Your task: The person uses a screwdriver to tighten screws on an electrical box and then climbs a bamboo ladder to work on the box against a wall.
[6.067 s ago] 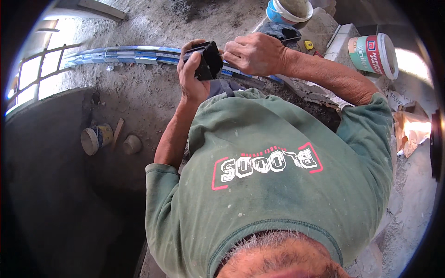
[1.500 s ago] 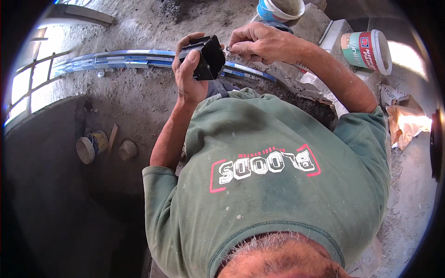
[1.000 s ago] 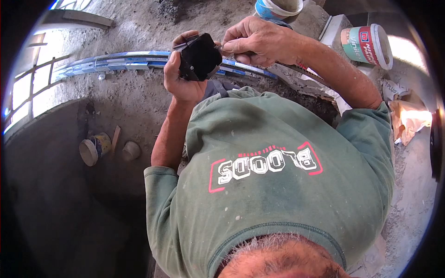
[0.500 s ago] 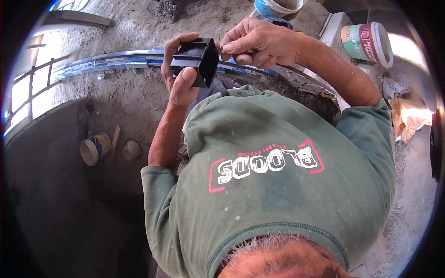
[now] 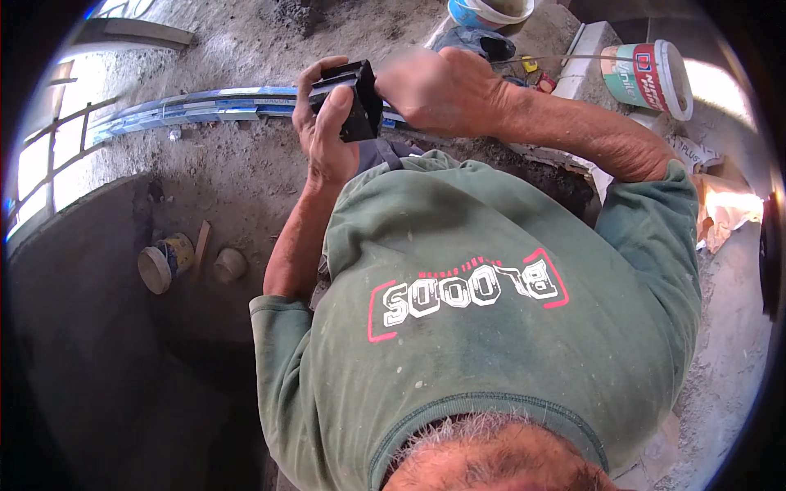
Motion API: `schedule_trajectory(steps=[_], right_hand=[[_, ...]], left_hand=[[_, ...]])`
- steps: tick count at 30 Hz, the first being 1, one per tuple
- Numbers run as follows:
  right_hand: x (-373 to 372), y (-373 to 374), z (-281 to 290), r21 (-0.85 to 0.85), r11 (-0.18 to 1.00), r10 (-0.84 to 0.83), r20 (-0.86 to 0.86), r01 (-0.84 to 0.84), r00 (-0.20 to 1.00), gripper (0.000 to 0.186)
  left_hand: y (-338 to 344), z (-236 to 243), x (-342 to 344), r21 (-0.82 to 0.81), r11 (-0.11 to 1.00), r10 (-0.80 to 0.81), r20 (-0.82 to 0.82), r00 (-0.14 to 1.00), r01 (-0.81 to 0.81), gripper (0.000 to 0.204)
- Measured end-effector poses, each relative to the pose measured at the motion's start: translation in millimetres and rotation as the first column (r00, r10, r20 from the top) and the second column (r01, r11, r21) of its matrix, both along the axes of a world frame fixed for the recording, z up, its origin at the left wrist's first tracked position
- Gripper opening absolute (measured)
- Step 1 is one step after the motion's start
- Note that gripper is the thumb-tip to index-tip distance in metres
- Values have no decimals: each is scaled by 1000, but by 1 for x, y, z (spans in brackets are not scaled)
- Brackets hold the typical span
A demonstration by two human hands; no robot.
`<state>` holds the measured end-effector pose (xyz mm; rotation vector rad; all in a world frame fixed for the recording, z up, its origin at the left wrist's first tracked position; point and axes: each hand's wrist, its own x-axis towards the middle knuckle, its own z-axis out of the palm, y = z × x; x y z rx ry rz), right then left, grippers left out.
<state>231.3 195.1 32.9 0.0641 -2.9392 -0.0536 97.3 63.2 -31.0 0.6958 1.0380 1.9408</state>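
Observation:
My left hand (image 5: 327, 131) grips an angular black box-like piece (image 5: 357, 114), thumb on its near face and fingers around the far side. My right hand (image 5: 438, 94) is closed against the box's right side, its fingertips blurred. A thin rod (image 5: 565, 56) runs out from behind that hand toward the right and appears held in it; what the fingertips pinch cannot be made out. Just beyond the hands lie long blue-and-silver strips (image 5: 205, 108) on the rough grey ground and a dark plastic bag (image 5: 471, 41).
Paint buckets lie at upper right (image 5: 643, 78), top (image 5: 491, 12) and lower left (image 5: 164, 262), the last beside a small pot (image 5: 230, 265) and wood stick (image 5: 201, 250). Also visible are a small yellow object (image 5: 530, 64), crumpled brown paper (image 5: 720, 217), a curved plastered wall (image 5: 82, 245) and a barred opening (image 5: 53, 147).
My right hand has turned and pushed against the box. The thin rod has swung from sloping down-right to lying nearly level, higher up. The box has shifted and turned slightly in my left hand.

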Motion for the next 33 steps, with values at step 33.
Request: schedule_trajectory(steps=[33], right_hand=[[16,21,-13,80,987,145,-74,-139,987,19]], left_hand=[[15,0,13,-176,979,-63,237,969,107,43]])
